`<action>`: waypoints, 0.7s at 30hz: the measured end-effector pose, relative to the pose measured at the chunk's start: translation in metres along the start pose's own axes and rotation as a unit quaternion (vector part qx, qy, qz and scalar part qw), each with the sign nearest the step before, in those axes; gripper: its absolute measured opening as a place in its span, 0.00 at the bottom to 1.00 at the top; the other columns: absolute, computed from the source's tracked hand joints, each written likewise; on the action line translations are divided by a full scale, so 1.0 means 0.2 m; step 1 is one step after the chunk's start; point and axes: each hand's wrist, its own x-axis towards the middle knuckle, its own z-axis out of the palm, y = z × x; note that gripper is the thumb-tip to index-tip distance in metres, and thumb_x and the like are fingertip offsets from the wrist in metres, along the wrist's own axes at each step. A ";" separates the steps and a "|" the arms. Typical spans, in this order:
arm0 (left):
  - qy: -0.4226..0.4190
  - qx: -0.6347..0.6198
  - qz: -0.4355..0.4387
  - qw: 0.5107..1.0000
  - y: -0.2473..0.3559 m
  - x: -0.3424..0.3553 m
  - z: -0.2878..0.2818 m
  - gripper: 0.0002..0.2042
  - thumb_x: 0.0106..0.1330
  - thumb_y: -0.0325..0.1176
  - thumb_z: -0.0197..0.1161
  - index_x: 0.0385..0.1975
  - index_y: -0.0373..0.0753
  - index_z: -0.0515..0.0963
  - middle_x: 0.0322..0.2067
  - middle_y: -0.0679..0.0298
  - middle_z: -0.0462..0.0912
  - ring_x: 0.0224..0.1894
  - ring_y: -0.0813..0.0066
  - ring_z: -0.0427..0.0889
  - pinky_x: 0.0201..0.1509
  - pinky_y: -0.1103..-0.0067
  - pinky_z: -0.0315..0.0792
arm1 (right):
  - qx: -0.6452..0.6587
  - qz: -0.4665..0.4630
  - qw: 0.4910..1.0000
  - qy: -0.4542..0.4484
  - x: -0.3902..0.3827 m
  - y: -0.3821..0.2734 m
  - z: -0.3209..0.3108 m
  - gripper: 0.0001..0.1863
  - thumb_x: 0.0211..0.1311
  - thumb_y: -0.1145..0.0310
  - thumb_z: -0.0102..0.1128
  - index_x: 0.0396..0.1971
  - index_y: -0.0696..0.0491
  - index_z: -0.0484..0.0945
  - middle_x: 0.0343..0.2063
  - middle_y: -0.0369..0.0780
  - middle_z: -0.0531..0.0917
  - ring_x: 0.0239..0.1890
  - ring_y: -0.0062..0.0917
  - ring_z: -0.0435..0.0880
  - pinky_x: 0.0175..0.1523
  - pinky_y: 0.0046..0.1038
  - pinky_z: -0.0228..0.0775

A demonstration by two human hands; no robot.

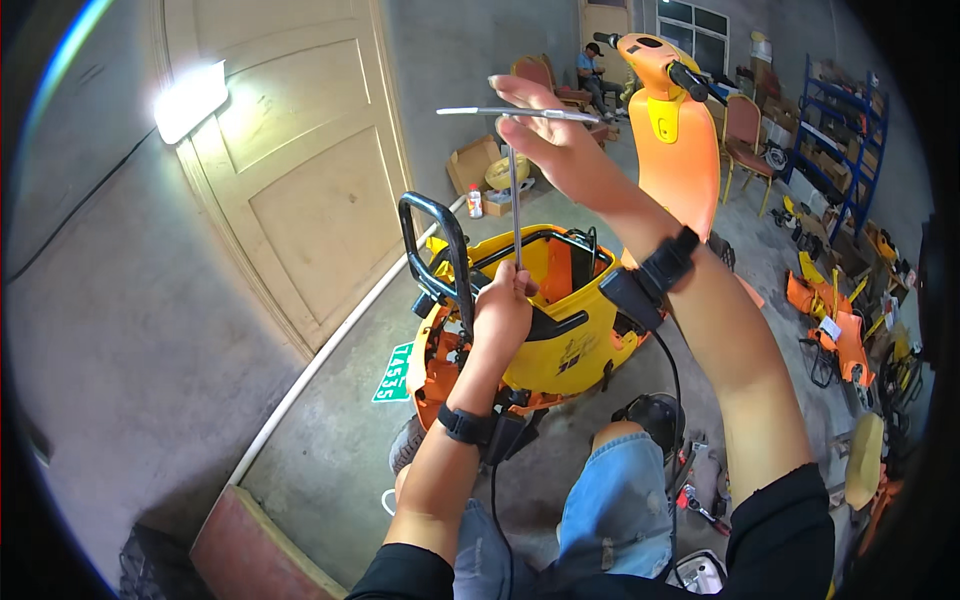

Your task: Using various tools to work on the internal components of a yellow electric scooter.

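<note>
A long metal T-handle wrench (516, 205) stands upright over the scooter's rear. My left hand (503, 312) is closed around the lower part of its shaft, beside the black grab rail (457, 225). At the top, my right hand (560, 145) has its fingers stretched apart at the crossbar, which runs across them. Below lies the yellow and orange scooter body (560, 365) with its open compartment under the seat area. The wrench's lower end is hidden behind my left hand, so what it meets cannot be seen.
The scooter's orange front shield (675, 160) and handlebar rise ahead. A green plate (394, 373) is at the left rear. Orange parts (850, 340) and tools litter the floor at right, near a blue shelf (835, 150). A person (592, 75) sits far back; cables hang from my wrists.
</note>
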 end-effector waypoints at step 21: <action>0.010 -0.047 0.031 0.998 -0.02 -0.02 -0.02 0.19 0.74 0.24 0.44 0.63 0.32 0.62 0.48 0.49 0.81 0.53 0.56 0.81 0.56 0.71 0.73 | -0.660 -0.143 0.734 -0.074 0.22 -0.14 0.14 0.12 0.65 0.61 0.59 0.43 0.52 0.78 0.32 0.39 0.85 0.37 0.35 0.84 0.42 0.36 0.75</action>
